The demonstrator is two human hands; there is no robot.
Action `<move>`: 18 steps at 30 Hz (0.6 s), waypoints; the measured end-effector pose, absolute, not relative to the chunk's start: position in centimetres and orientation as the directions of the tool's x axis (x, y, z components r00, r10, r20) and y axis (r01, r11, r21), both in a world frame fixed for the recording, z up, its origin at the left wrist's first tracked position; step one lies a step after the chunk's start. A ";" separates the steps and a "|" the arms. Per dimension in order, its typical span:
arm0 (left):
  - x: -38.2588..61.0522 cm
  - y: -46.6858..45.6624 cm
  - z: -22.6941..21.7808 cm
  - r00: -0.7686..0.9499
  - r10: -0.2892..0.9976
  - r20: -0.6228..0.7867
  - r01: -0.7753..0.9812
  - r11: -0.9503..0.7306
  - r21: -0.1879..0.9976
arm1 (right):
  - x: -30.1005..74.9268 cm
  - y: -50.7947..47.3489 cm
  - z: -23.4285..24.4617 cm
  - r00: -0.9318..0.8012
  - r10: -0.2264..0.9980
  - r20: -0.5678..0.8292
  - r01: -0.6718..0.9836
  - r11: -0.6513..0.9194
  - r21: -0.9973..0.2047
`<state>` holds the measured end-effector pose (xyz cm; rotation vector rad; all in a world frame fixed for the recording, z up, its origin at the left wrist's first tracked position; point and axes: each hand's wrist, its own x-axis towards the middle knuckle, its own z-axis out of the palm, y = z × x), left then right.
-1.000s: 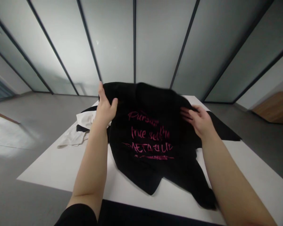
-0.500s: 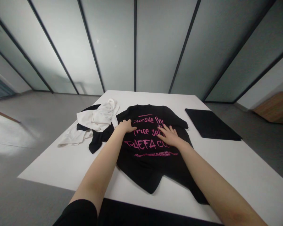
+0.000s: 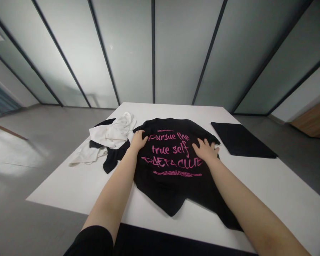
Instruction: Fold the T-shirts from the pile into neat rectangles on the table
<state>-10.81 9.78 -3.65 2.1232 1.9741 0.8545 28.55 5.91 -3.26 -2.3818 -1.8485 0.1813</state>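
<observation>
On a white rectangular table [image 3: 256, 185], a black T-shirt with pink lettering [image 3: 170, 181] lies spread at the centre, a crumpled white garment [image 3: 109, 135] to its left, a folded black garment [image 3: 242, 140] to its right. The left hand [image 3: 138, 140] and right hand [image 3: 206, 150] rest open on the shirt, fingers spread, holding nothing; flat, even palms keep the cloth from bunching.

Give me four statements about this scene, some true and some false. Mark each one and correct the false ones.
1. The left hand rests on the black T-shirt. True.
2. The right hand is holding the folded black cloth. False: it rests on the T-shirt, and the folded cloth lies off to its right.
3. The pink lettering includes the words "Pursue the true self". True.
4. The crumpled white garment lies on the floor. False: it lies on the white table, left of the T-shirt.
</observation>
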 end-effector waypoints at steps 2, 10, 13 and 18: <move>-10.7 9.4 -3.2 -0.062 0.957 0.284 0.900 -0.070 0.430 | 28.6 5.3 -3.4 0.239 0.971 0.016 0.959 -0.233 -0.164; -9.7 9.0 -0.5 -0.051 0.979 0.198 0.911 -0.035 0.410 | 29.1 3.2 -3.8 0.212 0.974 0.077 0.968 -0.198 -0.153; -11.0 9.9 0.6 -0.201 0.954 0.221 0.764 0.012 0.645 | 29.3 3.1 -3.9 0.211 0.975 0.071 0.967 -0.197 -0.159; -15.8 10.7 2.0 -0.765 0.620 0.172 0.157 -0.080 0.984 | 28.9 3.1 -4.0 0.214 0.973 0.091 0.966 -0.197 -0.169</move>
